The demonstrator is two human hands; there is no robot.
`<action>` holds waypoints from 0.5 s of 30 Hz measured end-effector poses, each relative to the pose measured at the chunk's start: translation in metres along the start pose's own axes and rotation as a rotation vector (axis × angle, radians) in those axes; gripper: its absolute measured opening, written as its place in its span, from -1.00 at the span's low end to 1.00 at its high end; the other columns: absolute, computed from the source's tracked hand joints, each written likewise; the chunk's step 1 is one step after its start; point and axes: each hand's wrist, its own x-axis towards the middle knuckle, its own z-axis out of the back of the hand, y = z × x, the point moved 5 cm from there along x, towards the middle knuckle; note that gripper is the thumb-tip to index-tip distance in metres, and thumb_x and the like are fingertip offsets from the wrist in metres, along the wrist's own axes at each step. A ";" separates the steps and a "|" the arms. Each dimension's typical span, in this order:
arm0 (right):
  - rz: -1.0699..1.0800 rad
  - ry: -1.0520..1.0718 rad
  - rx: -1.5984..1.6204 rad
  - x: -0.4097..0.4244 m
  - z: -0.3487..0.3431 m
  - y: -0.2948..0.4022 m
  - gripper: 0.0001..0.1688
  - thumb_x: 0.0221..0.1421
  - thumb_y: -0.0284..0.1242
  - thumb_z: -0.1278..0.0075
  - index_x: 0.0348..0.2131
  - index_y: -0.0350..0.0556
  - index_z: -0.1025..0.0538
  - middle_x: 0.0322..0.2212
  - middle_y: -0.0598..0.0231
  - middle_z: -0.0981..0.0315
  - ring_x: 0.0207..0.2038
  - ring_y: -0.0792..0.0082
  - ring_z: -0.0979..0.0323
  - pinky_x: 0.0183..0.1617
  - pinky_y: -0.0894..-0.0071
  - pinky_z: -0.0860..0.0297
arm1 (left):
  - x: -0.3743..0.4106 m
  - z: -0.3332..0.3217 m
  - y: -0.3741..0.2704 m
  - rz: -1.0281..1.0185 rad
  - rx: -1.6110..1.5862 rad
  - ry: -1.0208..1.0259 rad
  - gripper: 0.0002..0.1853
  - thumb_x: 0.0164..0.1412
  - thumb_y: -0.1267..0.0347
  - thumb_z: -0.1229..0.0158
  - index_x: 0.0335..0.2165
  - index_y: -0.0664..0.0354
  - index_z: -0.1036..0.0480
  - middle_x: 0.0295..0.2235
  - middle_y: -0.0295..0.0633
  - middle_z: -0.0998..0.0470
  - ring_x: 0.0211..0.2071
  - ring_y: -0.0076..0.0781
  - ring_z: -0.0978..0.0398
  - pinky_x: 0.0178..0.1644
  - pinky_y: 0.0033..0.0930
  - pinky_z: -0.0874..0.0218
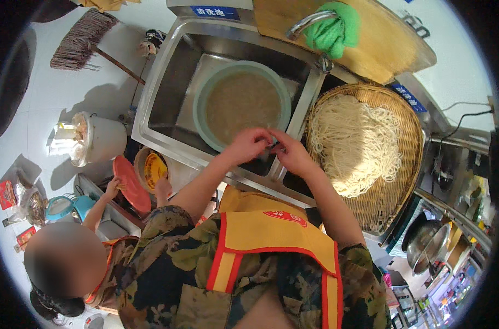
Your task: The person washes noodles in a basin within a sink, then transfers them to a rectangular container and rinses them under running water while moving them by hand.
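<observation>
My left hand [250,144] and my right hand [292,153] are close together over the near right rim of a pale green basin [201,119]. Their fingers are bent and nearly meet; whether anything small is between them is too blurred to tell. The basin stands in a stainless steel sink [171,78] and holds cloudy brownish water [243,105]. Right of my hands, a shallow woven bamboo basket [409,164] rests across the neighbouring sink, with a large heap of pale noodles [356,144] in it.
A metal faucet [311,22] with a green cloth [335,31] stands beyond the sinks, before a wooden board [381,45]. At the left, another person's hands hold a red plastic lid or tray [131,183] and a yellow bowl [155,170]. A white bucket [107,137] and a mop [83,39] are farther left.
</observation>
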 end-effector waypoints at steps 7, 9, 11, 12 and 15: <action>-0.172 -0.006 -0.008 -0.016 0.040 0.007 -0.79 0.08 -0.55 0.02 -0.23 -0.22 -0.51 -0.50 0.18 -0.53 -0.39 0.37 -0.51 -0.28 0.36 -0.42 | -0.010 -0.016 -0.036 -0.041 -0.204 0.133 -0.64 0.20 0.43 0.00 -0.01 0.11 -0.42 -0.40 -0.30 -0.54 -0.49 -0.62 -0.41 -0.45 -0.55 -0.26; -0.237 -0.120 0.010 -0.030 0.074 0.016 -0.78 0.10 -0.50 0.00 -0.22 -0.21 -0.52 -0.49 0.12 -0.54 -0.40 0.29 -0.54 -0.29 0.33 -0.42 | -0.009 -0.005 -0.035 -0.015 -0.222 0.101 -0.58 0.19 0.40 -0.02 0.05 0.10 -0.38 -0.41 -0.28 -0.54 -0.48 -0.60 -0.42 -0.43 -0.53 -0.28; -0.212 -0.238 -0.203 -0.041 0.118 0.023 -0.67 0.12 -0.47 0.00 -0.09 -0.15 -0.49 -0.48 0.09 -0.54 -0.41 0.24 -0.54 -0.30 0.32 -0.42 | 0.004 0.018 -0.008 -0.061 0.116 -0.068 -0.56 0.17 0.34 -0.07 0.05 0.13 -0.37 -0.36 -0.19 -0.56 -0.41 -0.45 -0.48 -0.33 -0.40 -0.33; -0.252 -0.310 -0.429 -0.044 0.135 0.029 -0.60 0.12 -0.46 -0.01 -0.02 -0.11 -0.44 -0.49 0.09 -0.53 -0.42 0.24 -0.53 -0.32 0.32 -0.41 | 0.010 0.027 0.008 -0.082 0.287 -0.159 -0.54 0.16 0.31 -0.09 0.05 0.15 -0.37 -0.33 -0.14 -0.56 -0.37 -0.38 -0.51 -0.28 -0.34 -0.36; -0.308 -0.497 -0.426 -0.055 0.169 0.025 -0.43 0.12 -0.47 -0.01 0.13 0.00 -0.32 -0.52 0.10 -0.51 -0.46 0.25 -0.50 -0.35 0.31 -0.39 | 0.021 0.018 0.030 -0.144 0.922 -0.301 -0.48 0.09 0.21 -0.16 0.01 0.18 -0.38 -0.24 -0.01 -0.55 -0.20 -0.10 -0.53 -0.10 -0.13 -0.34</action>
